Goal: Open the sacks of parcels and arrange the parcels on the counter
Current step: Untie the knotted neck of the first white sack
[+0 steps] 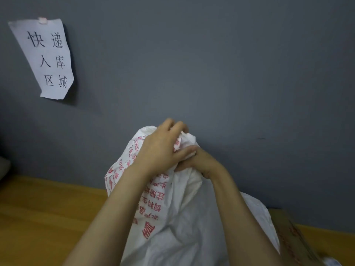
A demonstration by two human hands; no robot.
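A white plastic sack with red printed characters stands upright on the wooden counter, against the grey wall. Its bunched top is gathered near the middle of the view. My left hand grips the upper part of that bunched top, fingers curled over it. Just below and to the right, my right hand holds the sack's neck, fingers wrapped round the gathered plastic. The sack's contents are hidden.
A cardboard box with red print lies to the right of the sack on the counter. A paper sign with black characters hangs on the grey wall at upper left. A pale object shows at the far left edge.
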